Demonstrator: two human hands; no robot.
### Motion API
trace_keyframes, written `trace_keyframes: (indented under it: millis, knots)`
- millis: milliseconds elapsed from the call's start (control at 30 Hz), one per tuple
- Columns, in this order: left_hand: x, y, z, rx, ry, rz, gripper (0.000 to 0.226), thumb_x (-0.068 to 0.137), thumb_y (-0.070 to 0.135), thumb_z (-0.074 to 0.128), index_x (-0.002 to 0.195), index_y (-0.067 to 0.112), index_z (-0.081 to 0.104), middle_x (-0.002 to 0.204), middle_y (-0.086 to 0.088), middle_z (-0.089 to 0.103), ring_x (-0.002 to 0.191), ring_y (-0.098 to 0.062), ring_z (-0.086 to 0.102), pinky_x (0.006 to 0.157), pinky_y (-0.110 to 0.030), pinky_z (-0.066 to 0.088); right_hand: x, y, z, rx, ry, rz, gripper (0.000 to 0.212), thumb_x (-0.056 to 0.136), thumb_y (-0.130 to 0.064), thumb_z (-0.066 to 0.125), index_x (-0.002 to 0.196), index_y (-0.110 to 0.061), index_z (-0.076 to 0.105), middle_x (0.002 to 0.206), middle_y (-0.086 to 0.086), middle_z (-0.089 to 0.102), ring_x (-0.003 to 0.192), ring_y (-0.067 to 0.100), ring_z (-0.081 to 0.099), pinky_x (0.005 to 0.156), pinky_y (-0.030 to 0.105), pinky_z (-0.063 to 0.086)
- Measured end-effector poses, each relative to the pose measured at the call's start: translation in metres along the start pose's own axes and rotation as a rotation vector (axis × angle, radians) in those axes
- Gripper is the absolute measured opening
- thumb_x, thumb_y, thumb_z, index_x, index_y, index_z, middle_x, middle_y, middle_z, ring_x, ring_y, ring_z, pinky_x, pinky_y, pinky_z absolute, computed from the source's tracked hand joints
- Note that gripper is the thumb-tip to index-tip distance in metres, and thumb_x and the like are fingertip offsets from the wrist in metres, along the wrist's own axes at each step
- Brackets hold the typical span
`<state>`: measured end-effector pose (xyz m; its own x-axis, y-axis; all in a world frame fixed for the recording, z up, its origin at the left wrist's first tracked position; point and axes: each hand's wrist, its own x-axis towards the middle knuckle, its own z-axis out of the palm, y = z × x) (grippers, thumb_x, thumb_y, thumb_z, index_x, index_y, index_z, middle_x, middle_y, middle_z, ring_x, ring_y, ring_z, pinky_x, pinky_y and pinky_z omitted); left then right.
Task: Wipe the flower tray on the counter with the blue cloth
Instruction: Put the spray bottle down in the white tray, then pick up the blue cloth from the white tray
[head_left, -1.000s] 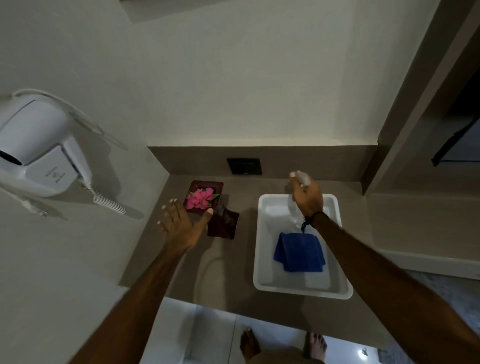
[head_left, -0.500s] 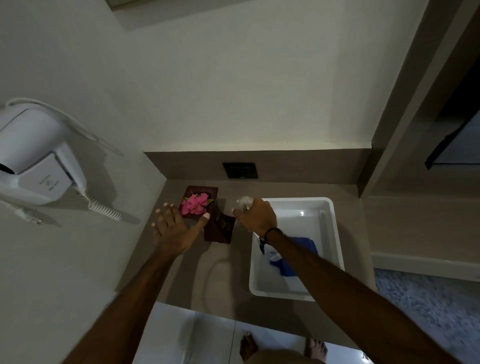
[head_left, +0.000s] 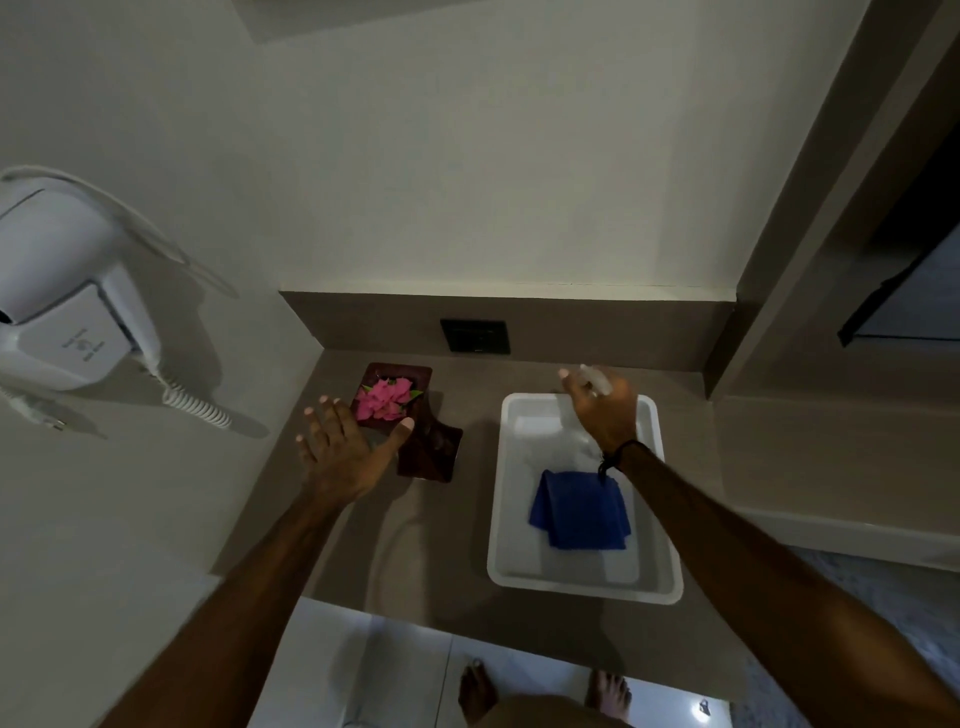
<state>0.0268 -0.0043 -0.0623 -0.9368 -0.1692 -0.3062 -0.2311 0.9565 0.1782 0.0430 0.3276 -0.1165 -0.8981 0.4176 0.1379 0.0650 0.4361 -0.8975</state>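
Flanking flower tray (head_left: 397, 395): dryer (head_left: 67, 291), white bin (head_left: 584, 584)

I stand barefoot in a hotel-style bathroom: a wall-mounted hair dryer (head_left: 67, 306) with coiled cord hangs beside the brown vanity counter (head_left: 467, 519), white tiles underfoot.

Both forearms are bare, with no sleeves showing anywhere along them. A thin dark cord bracelet (head_left: 621, 451) circles the right wrist, a short loose end dangling from it. The left hand (head_left: 340, 457) and right hand (head_left: 605, 410) wear no rings or gloves. The feet (head_left: 478, 693) below are bare too.
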Motion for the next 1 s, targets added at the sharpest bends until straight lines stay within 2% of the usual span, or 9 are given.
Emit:
trace_keyframes:
  millis: [100,200,267,333,433,567,700,800,1000]
  knots:
    - [-0.001,0.001,-0.002,0.012,-0.01,0.011,0.142,0.054,0.105,0.007,0.159,0.011,-0.01,0.168,-0.012,-0.02,0.155,-0.032,-0.02,0.121,-0.055,-0.012,-0.002,0.006,-0.006,-0.068,0.02,0.012,0.026,0.093,-0.024,0.065,0.077,-0.003,0.066,0.075,0.001,0.061,0.07,0.015,0.055,0.069,0.031,0.046]
    - [-0.003,0.002,-0.004,0.014,-0.012,0.019,0.141,0.055,0.104,0.007,0.159,0.01,-0.011,0.168,-0.013,-0.02,0.155,-0.032,-0.02,0.121,-0.055,-0.012,-0.005,0.01,-0.008,-0.094,-0.019,0.087,0.023,0.093,-0.028,0.064,0.096,-0.006,0.068,0.09,0.006,0.069,0.082,0.017,0.061,0.08,0.034,0.052]
    - [-0.006,0.003,-0.005,0.015,-0.014,0.022,0.136,0.06,0.102,0.01,0.159,0.01,-0.011,0.168,-0.013,-0.02,0.155,-0.032,-0.02,0.121,-0.055,-0.013,-0.008,0.009,-0.011,-0.05,-0.038,0.195,0.034,0.093,-0.03,0.065,0.118,-0.007,0.065,0.107,0.01,0.07,0.099,0.023,0.065,0.088,0.032,0.05]
    - [-0.009,0.004,-0.006,0.02,-0.015,0.028,0.132,0.066,0.099,0.014,0.159,0.009,-0.012,0.168,-0.014,-0.02,0.155,-0.032,-0.02,0.121,-0.055,-0.013,-0.01,0.01,-0.016,-0.019,-0.043,0.271,0.045,0.092,-0.032,0.064,0.129,-0.007,0.058,0.117,0.01,0.069,0.11,0.027,0.065,0.085,0.026,0.045]
    - [-0.014,0.009,-0.008,0.023,-0.004,0.024,0.128,0.069,0.095,0.015,0.159,0.007,-0.01,0.169,-0.015,-0.018,0.155,-0.033,-0.018,0.122,-0.055,-0.011,-0.016,0.015,-0.024,-0.09,-0.102,0.308,0.067,0.089,-0.04,0.066,0.146,-0.013,0.043,0.131,0.007,0.063,0.121,0.027,0.059,0.097,0.036,0.05]
    - [-0.018,0.012,-0.011,0.019,0.004,0.029,0.126,0.071,0.091,0.018,0.159,0.005,-0.009,0.169,-0.016,-0.017,0.155,-0.033,-0.018,0.123,-0.054,-0.01,-0.051,0.027,-0.027,0.013,-0.091,0.53,0.091,0.071,-0.044,0.083,0.145,-0.014,0.038,0.141,0.009,0.054,0.13,0.031,0.054,0.105,0.049,0.05]
    - [-0.015,0.007,-0.007,0.009,0.024,0.049,0.13,0.068,0.095,0.015,0.159,0.005,-0.009,0.169,-0.016,-0.015,0.156,-0.034,-0.017,0.123,-0.055,-0.009,-0.107,0.036,-0.009,-0.245,-0.222,0.599,0.097,0.066,-0.048,0.084,0.142,-0.008,0.037,0.137,0.012,0.051,0.128,0.033,0.051,0.103,0.05,0.05]
    - [-0.01,0.005,-0.004,0.007,0.035,0.052,0.142,0.055,0.103,0.003,0.159,0.006,-0.007,0.169,-0.016,-0.013,0.156,-0.035,-0.016,0.121,-0.055,-0.01,-0.126,0.037,0.006,-0.415,-0.268,0.55,0.09,0.07,-0.044,0.083,0.139,-0.006,0.038,0.136,0.013,0.046,0.128,0.033,0.048,0.104,0.046,0.048]
    - [-0.003,0.003,0.002,0.02,0.063,0.022,0.147,0.05,0.105,0.001,0.159,0.006,0.001,0.17,-0.018,-0.004,0.157,-0.037,-0.007,0.122,-0.058,-0.006,-0.111,0.027,0.004,-0.299,-0.358,0.721,0.076,0.069,-0.033,0.087,0.128,-0.005,0.05,0.128,0.014,0.062,0.116,0.03,0.062,0.087,0.035,0.053]
